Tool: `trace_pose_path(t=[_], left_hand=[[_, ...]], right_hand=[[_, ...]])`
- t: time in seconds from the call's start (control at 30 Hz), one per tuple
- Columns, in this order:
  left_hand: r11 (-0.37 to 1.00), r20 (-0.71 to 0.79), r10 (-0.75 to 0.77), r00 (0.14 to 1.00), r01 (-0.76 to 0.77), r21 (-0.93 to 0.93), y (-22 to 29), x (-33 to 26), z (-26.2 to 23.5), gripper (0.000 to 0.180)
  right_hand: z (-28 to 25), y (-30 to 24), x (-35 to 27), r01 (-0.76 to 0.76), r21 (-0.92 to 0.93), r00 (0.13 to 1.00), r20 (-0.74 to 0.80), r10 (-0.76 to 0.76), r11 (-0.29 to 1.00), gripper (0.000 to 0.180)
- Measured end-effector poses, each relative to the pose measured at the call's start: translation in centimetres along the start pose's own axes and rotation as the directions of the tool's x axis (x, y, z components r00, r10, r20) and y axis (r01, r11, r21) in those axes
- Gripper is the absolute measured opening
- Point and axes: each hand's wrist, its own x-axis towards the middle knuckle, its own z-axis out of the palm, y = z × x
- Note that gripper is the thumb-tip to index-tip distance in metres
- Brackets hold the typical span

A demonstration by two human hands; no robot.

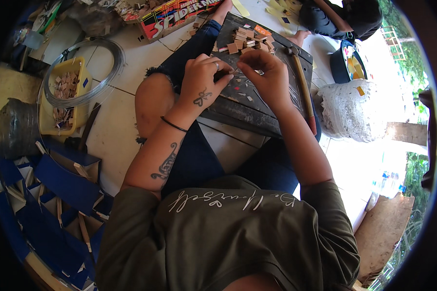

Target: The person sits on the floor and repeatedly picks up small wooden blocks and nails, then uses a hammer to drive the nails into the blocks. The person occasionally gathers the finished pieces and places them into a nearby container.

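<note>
Hands are brought together over a dark slab [243, 109] laid across the lap. The left hand [201, 82] is curled, thumb and fingertips pinched toward the right hand [267, 75], which is likewise closed at the fingertips — a very small piece [234, 72] appears to be held between them, though what it is cannot be told. A heap of small wooden pieces [250, 41] is seen at the slab's far end, just beyond the fingers. A hammer [301, 82] with a wooden handle lies along the slab's right edge, beside the right wrist. To the left, on the tiled floor, a coil of wire [85, 72] is laid around a yellow tray [82, 72] of similar bits — well apart from the hands. Blue strips [58, 184] are piled at lower left.
</note>
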Motion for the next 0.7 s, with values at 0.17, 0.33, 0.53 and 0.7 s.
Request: trace_pose_path(t=[0.17,0.33,0.53,0.7], left_hand=[[0.999,0.01,-0.021,1.0,0.021,-0.034,-0.3,-0.1,0.2,0.009],[1.0,0.0,-0.004,1.0,0.004,-0.026,-0.4,-0.1,0.3,0.008],[0.997,-0.005,-0.045,0.999,0.045,-0.065,0.4,0.2,0.2,0.008],[0.991,-0.113,0.022,0.993,-0.036,-0.126,1.0,0.7,0.6,0.007]], right_hand=[[-0.2,0.1,-0.2,0.013,0.004,1.0,0.004,-0.013,1.0,0.016],[-0.3,-0.3,0.0,0.105,-0.138,0.994,0.027,-0.102,0.985,0.012],[-0.4,-1.1,0.5,0.176,-0.212,0.982,0.099,-0.158,0.961,0.011],[-0.4,-1.0,0.3,0.118,-0.176,0.991,0.083,-0.105,0.977,0.016]])
